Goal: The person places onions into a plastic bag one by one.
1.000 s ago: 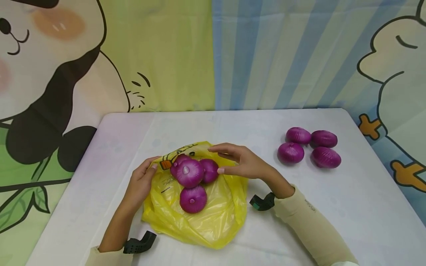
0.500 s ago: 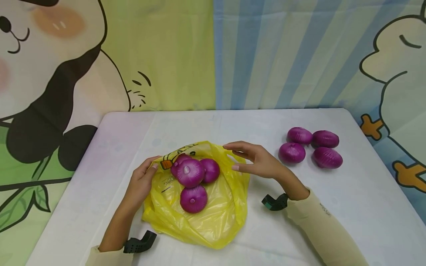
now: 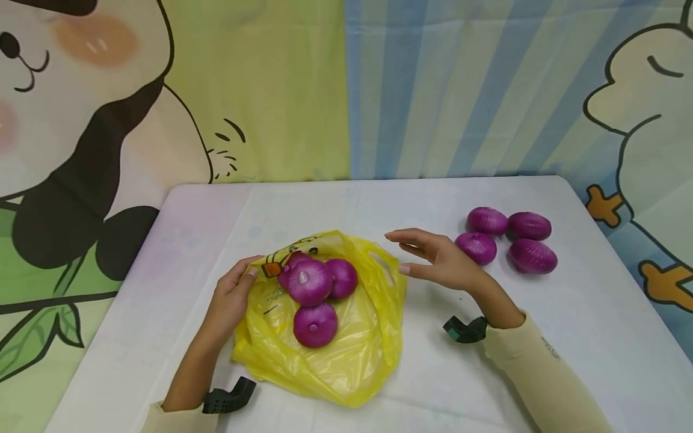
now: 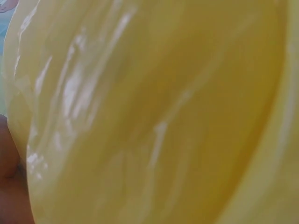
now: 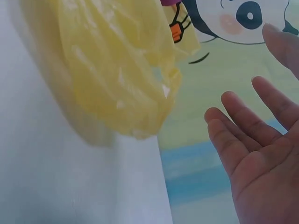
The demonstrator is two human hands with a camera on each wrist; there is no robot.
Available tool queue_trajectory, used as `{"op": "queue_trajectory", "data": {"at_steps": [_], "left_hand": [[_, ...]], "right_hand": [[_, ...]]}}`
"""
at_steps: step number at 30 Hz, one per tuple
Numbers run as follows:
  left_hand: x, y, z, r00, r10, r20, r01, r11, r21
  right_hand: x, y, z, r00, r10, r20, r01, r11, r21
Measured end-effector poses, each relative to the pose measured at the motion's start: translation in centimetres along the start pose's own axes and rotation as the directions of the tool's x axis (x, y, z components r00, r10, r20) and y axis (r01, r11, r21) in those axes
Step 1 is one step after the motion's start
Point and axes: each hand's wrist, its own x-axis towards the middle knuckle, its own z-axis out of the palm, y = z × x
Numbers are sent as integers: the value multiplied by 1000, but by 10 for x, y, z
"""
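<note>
A yellow plastic bag (image 3: 357, 343) lies open on the table, with several red onions (image 3: 316, 325) heaped inside it. My left hand (image 3: 230, 299) pinches the bag's left rim between thumb and fingers; in the left wrist view the yellow plastic (image 4: 154, 112) covers nearly everything. To the right of the bag, my right hand (image 3: 441, 260) hovers with its fingers spread loosely and nothing in them. The right wrist view shows that hand (image 5: 261, 158) apart from the bag (image 5: 121, 79), palm visible. Several more red onions (image 3: 533, 256) sit in a cluster beyond the right hand.
A white-covered table (image 3: 465, 385) carries everything, its far edge against a printed cloth backdrop (image 3: 281, 90) with cartoon animals. Black wrist-camera mounts (image 3: 230, 396) stick out from both wrists.
My right hand has drawn away to the right, from an onion in the bag, past the bag's rim, towards the loose onions. The left hand keeps its hold on the bag.
</note>
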Motion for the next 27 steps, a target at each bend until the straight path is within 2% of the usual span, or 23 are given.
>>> {"op": "queue_trajectory", "data": {"at_steps": [9,15,22,27], "left_hand": [[-1,-3,-2,1000,-10,-7,10,1000,12],[-2,-4,-2,1000,-11,-8,11,1000,11],[-1,-2,-1,1000,-20,-9,20,1000,13],[1,-1,0,1000,-7,-7,7,1000,13]], "right_hand": [[-21,7,-27,998,26,-59,-28,999,-41],[-35,7,-51,988,79,-133,-93,990,-102],[-60,9,-65,965,81,-249,-109,989,-103],[-75,12,-73,941,107,-321,-142,986,-88]]}}
